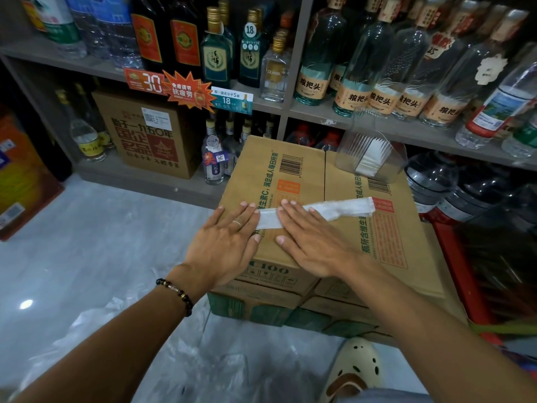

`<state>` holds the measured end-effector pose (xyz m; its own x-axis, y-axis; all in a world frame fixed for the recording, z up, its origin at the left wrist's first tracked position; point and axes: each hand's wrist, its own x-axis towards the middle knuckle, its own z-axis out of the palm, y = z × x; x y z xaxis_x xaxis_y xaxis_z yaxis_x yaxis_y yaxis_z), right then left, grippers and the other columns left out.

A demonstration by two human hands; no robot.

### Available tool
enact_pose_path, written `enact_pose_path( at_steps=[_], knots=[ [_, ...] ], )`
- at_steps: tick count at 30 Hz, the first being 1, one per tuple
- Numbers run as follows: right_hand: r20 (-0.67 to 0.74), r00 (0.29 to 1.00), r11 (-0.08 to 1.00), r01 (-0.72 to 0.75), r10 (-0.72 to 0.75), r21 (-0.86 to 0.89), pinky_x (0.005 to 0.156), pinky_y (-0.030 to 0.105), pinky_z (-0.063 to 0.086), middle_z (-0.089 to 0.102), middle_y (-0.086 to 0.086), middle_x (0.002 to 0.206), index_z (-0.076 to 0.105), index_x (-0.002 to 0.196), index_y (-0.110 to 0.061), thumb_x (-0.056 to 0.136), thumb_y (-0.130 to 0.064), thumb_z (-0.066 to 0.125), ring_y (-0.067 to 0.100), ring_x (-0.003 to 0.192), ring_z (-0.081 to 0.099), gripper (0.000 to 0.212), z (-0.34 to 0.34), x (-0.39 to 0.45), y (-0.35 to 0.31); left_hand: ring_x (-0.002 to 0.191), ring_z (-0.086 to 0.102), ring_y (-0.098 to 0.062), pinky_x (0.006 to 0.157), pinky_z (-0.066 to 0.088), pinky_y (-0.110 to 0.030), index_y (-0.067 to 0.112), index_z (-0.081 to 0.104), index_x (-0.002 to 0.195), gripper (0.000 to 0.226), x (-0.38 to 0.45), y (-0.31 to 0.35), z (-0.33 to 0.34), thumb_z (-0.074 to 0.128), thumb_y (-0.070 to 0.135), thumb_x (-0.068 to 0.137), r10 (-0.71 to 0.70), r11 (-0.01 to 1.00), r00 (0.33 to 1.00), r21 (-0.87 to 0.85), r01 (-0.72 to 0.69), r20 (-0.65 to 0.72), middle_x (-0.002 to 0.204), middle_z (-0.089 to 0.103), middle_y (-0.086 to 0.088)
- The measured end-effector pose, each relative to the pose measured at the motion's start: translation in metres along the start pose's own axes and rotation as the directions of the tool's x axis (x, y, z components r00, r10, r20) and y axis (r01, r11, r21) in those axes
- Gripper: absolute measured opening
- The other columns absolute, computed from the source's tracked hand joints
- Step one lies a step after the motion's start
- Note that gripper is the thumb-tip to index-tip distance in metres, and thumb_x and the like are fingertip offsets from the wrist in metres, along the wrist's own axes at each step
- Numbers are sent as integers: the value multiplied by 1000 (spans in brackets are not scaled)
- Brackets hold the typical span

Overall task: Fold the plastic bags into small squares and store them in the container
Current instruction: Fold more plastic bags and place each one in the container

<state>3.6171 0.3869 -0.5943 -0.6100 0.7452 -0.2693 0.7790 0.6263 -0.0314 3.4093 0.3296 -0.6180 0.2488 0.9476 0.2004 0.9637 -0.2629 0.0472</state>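
A white plastic bag [343, 209], folded into a long narrow strip, lies across the top of a cardboard box [290, 175]. My left hand [225, 242] lies flat with straight fingers on the strip's left end. My right hand [311, 237] presses flat on the strip just to the right of it. The strip's right part sticks out bare past my right hand. A clear plastic container [370, 152] stands at the box's far right corner and holds folded white bags.
Shelves of bottles [363, 68] run behind the box. A brown carton [151, 135] sits on the lowest shelf at left. Loose clear plastic bags [139, 344] lie on the grey floor near me. My shoe [353, 370] is below the box. A red crate [453, 251] stands at right.
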Motion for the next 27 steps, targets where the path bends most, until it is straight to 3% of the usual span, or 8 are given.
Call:
enact_pose_path(
  at_steps=[9,13,16,19,21,24,27],
  knots=[
    [6,986,982,-168,168,88,120,32,-9,-24,-9,161,-14,156,-26,93,-64,3,2,143,-23,75,-2,-19,62,139,41,-21,114,32,-47,11,50,142,58,0,0,2,22,40,99,-4,1000,1000,-27,4,-7,147,48,-7],
    [-12,963,963,-269,269,36,120,38,-14,-20,-2,163,-13,156,-22,92,-65,0,10,149,-18,79,-2,-22,71,140,40,-21,113,33,-49,10,49,142,59,-1,1,0,21,40,99,-7,999,1000,-37,7,16,147,48,-7],
    [-107,942,945,-325,319,-40,121,44,-12,-12,4,166,-6,158,-15,100,-59,12,18,152,-11,75,-5,-23,64,128,51,-25,106,37,-54,12,56,132,59,-3,1,-5,22,46,99,1,1000,1000,21,-1,15,135,58,-8],
    [-245,941,972,-227,233,53,122,44,2,7,8,166,16,157,-14,102,-43,39,24,152,6,67,-14,-26,43,98,59,-27,91,44,-51,14,66,112,63,-12,0,-13,30,62,93,43,995,999,94,-42,-12,107,64,-7],
    [-288,947,990,-126,140,66,120,42,15,23,6,161,31,153,-17,99,-37,50,24,147,21,61,-19,-29,27,89,59,-26,78,49,-45,15,69,105,57,-18,-6,-17,50,65,84,123,989,992,82,-120,-39,97,62,-6],
    [-298,953,995,-23,50,96,114,39,28,38,-2,152,40,149,-22,98,-33,54,18,138,35,54,-18,-32,7,79,60,-26,63,53,-40,15,73,102,37,-22,-11,-24,82,33,71,189,982,981,-19,-190,-35,93,59,-5],
    [-330,944,992,28,14,120,112,38,33,44,-3,147,47,144,-23,97,-32,57,16,134,40,49,-16,-28,-7,82,61,-27,67,54,-42,15,73,107,23,-25,-11,-31,69,25,86,104,976,994,-190,-110,-42,105,56,-3]
  ],
)
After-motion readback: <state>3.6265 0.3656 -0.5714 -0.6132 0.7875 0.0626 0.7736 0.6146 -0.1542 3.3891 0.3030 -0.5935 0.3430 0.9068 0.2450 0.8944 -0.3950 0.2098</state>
